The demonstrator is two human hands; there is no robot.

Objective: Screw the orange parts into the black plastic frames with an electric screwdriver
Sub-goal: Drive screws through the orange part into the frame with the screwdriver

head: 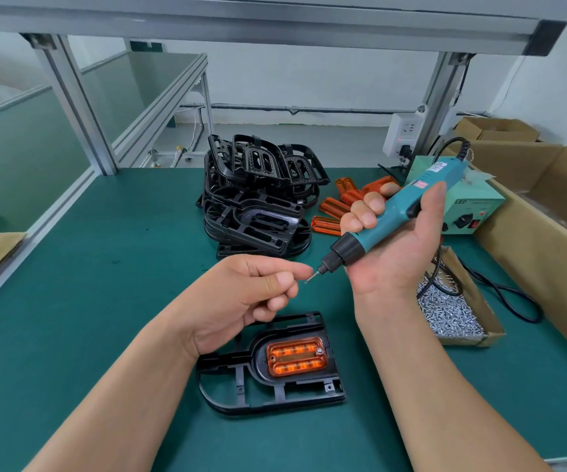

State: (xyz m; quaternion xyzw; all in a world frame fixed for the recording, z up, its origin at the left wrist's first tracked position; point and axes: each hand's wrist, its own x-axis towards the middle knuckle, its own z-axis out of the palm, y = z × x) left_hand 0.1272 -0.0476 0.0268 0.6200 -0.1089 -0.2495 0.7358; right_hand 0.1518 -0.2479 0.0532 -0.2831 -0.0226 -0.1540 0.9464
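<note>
Bench: green mat (105, 267) under an aluminium rack, both hands raised over the middle of it.
Frame (275, 379): black, ribbed, lying flat just below the left hand (248, 294), between the two forearms.
Orange part (297, 361): clear orange, rounded rectangle with two ribbed rows, seated in the frame's oval recess; one screw head (318, 351) shows at its far right corner.
Right hand (391, 240): wrapped round the teal screwdriver (411, 206), palm up, bit pointing down-left at the left hand.
Left hand: fingers curled, thumb and forefinger tips together right at the bit's end, where a small screw (307, 281) shows; whether they pinch it I cannot tell.
Screw box (493, 335): shallow cardboard tray just right of the right wrist, holding a heap of silver screws (452, 315).
Carton (547, 212): large, brown, open, further right of that hand; contents hidden.
Frame pile (258, 199): black frames heaped beyond the left hand.
Loose parts (336, 206): orange, scattered just behind the right fingers.
Power unit (472, 212): pale green box beside the right thumb.
</note>
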